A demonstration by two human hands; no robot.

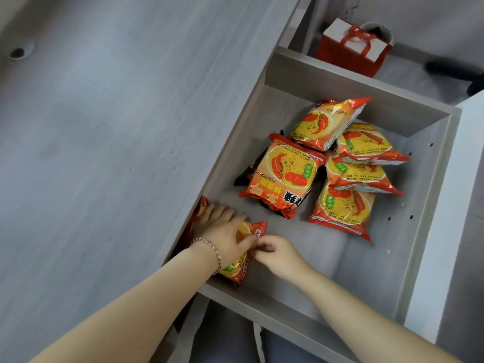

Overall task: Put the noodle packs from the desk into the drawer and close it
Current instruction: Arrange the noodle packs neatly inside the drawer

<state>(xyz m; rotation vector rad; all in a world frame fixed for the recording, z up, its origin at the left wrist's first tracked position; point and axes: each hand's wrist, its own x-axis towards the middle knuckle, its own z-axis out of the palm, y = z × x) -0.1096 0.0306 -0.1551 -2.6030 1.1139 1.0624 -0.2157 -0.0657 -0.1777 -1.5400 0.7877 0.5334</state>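
The grey drawer stands pulled out beside the desk. Several orange-red noodle packs lie in a loose pile toward its back right. One more noodle pack rests in the drawer's near left corner against the side wall. My left hand, with a bracelet on the wrist, presses down on top of that pack. My right hand pinches the pack's right edge with its fingertips. Another pack edge shows behind my left hand at the drawer wall.
A red and white gift bag stands on a shelf behind the drawer. The desk surface has a cable hole at its far left. A white cabinet panel borders the drawer on the right. The drawer's front half has bare floor.
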